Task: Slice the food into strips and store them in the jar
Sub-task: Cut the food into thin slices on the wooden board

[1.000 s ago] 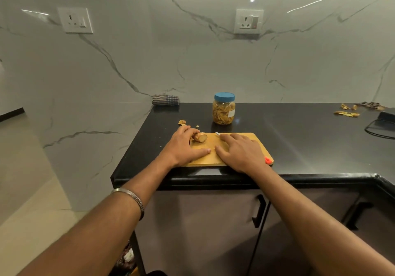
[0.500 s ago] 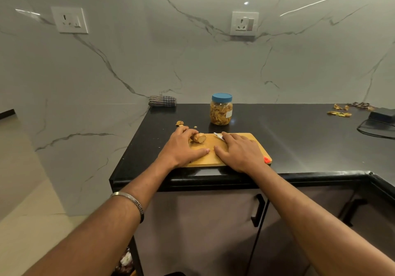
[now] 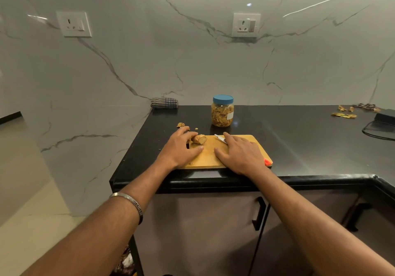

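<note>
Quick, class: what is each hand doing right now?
Left hand: fingers touch the brown food piece on the wooden cutting board.
Right hand: lies flat over the white-bladed knife; no grip shown.

food piece (image 3: 198, 139) on board | jar (image 3: 222, 111) behind (blue-lidded, upright)

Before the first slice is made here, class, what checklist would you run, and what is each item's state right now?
1. Food piece lies on the cutting board: ok.
2. Left hand steadies the food: ok, its fingers touch it.
3. Knife gripped for cutting: not ok; the right hand lies flat over it, with only the blade tip and the orange handle end showing.
4. Board fully on the counter: ok, though at its front edge.
5. Jar open to receive strips: not ok, blue lid on.
6. Blade sharpness: cannot tell.
</note>
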